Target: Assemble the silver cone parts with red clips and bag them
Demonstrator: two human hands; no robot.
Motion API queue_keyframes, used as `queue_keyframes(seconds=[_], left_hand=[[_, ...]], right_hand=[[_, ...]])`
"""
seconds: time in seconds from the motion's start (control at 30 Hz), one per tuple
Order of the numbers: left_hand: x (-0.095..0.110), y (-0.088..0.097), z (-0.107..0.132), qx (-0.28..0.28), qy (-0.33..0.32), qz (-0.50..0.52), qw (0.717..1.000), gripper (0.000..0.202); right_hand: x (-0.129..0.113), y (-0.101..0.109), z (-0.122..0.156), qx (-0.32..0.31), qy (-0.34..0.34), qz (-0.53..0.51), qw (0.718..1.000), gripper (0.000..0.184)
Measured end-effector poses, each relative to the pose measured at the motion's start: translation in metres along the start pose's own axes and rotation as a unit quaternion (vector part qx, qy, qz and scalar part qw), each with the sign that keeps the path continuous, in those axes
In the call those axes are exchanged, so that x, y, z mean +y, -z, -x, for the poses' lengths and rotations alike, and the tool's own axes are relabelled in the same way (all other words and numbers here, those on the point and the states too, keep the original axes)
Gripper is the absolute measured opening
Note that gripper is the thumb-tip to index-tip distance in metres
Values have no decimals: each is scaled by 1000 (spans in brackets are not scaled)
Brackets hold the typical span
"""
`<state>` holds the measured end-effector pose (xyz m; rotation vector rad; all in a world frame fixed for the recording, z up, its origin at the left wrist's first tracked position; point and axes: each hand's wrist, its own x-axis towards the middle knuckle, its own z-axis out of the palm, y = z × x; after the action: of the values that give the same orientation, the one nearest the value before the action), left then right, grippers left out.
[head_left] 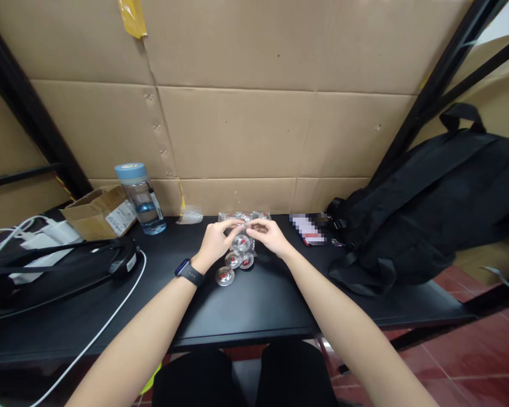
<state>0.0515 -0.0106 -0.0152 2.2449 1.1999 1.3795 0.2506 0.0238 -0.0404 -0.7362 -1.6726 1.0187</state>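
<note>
The metal discs (241,243), some in clear wrapping, lie in a group whose long axis runs out from the foot of the cardboard wall (237,135), slanting to the person's left. Between its two ends, the left hand (223,236) and right hand (270,234) meet, fingers bent and nearly pinched; what they hold, I cannot tell. The left is nearer the end farthest from the wall.

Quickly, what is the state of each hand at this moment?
Left hand: fingers bent, beside the shiny discs; grip cannot be told.
Right hand: fingers bent, facing the left hand; grip cannot be told.
</note>
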Motion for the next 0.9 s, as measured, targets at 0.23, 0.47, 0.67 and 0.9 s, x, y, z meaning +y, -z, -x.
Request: queue_keyframes(seconds=[0.23,0.47,0.67,0.9], left_hand=[[-8,-1,-1,-6,49,87,995,41],[-28,-8,-1,-1,127,180,975,42],[-37,-8,-2,-70,124,176,974,15],[-35,-2,-1,-94,129,116,980,58]], right_hand=[[1,-2,-1,45,-31,-29,998,36],[6,6,-5,153,-26,-35,987,43],[11,5,-6,139,-11,-16,990,29],[12,8,-4,74,-39,-6,996,40]])
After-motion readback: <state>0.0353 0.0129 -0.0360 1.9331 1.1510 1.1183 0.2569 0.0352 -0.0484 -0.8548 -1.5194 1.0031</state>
